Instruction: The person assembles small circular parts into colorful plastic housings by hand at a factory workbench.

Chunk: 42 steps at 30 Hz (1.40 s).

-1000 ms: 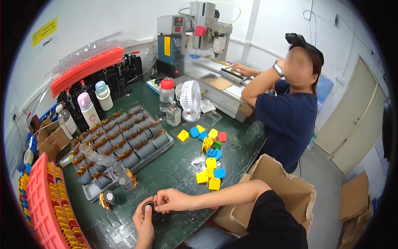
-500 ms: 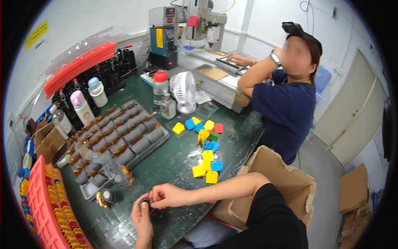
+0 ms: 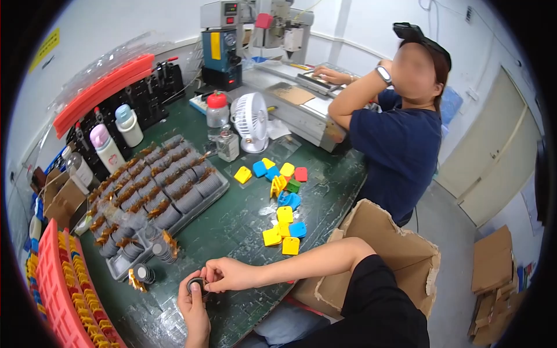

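Dark round piece: one small disc-like part [image 3: 198, 283], held between both hands just above the near part of the green table [image 3: 220, 226]; apparently mid-step — not yet set down.
Direction: a flat face seems turned up toward the viewer, somewhat tilted; being round, it shows no clear long axis.
Left hand: gripping the piece [image 3: 194, 306], thumb over its face, fingers curled behind.
Right hand: thumb and fingertips pinched [image 3: 232, 275] on the piece's right edge; finer detail is hidden.
Short stacks: grey discs [image 3: 146, 274] with amber tabs beside the left hand; more [image 3: 164, 251] against the tray.
Grey tray: rows of similar discs [image 3: 217, 192]; which are finished and which remain cannot be told.
Coloured tags: yellow, blue, red and green [image 3: 284, 214], scattered beyond the right forearm.
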Each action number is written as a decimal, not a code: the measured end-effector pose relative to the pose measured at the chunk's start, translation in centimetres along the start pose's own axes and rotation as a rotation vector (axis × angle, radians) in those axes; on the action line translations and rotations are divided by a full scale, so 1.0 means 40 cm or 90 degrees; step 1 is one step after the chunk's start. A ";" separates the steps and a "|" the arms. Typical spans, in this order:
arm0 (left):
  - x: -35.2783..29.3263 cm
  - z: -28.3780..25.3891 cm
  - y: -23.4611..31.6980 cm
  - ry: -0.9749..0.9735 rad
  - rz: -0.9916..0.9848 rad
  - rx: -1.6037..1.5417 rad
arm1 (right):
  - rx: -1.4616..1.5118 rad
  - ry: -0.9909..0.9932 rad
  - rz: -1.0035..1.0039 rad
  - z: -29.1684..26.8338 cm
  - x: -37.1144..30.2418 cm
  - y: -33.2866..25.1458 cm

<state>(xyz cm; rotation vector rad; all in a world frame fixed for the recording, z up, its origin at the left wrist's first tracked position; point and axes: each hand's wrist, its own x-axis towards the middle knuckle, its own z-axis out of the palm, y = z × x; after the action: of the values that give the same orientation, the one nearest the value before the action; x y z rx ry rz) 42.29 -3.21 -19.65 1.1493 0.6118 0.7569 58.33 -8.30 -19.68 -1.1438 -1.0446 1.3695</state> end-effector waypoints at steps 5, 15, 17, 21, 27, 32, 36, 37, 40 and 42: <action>-0.002 0.004 0.014 -0.008 -0.009 -0.021 | 0.017 -0.007 0.008 -0.003 -0.006 -0.010; -0.005 0.006 0.016 -0.005 -0.008 -0.023 | 0.024 -0.032 0.004 -0.009 -0.003 -0.003; -0.004 0.008 0.013 -0.013 -0.011 -0.066 | -0.018 -0.022 0.027 -0.015 -0.004 -0.009; -0.002 0.000 0.015 -0.027 -0.015 -0.085 | -0.033 -0.019 -0.036 -0.011 -0.005 -0.003; 0.003 -0.002 0.018 -0.020 -0.029 -0.078 | -0.032 -0.013 -0.032 -0.012 0.000 -0.002; 0.004 0.002 0.017 0.003 -0.034 -0.088 | -0.032 -0.018 -0.034 -0.009 -0.001 -0.010; 0.001 -0.004 0.014 -0.007 -0.032 -0.091 | -0.024 -0.032 -0.009 -0.004 -0.002 -0.002; 0.000 -0.019 0.010 -0.032 -0.034 -0.113 | -0.005 -0.036 -0.009 -0.006 0.007 0.016; -0.006 -0.008 0.006 0.007 -0.031 -0.099 | -0.022 -0.021 -0.035 0.000 0.007 0.008; 0.002 -0.009 -0.002 -0.007 -0.029 -0.086 | 0.008 -0.018 -0.008 0.000 0.000 -0.002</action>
<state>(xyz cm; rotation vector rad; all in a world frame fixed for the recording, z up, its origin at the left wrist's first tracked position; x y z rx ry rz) 42.10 -2.96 -19.83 1.0117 0.5675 0.7415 58.34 -8.31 -19.61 -1.1104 -1.0599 1.3841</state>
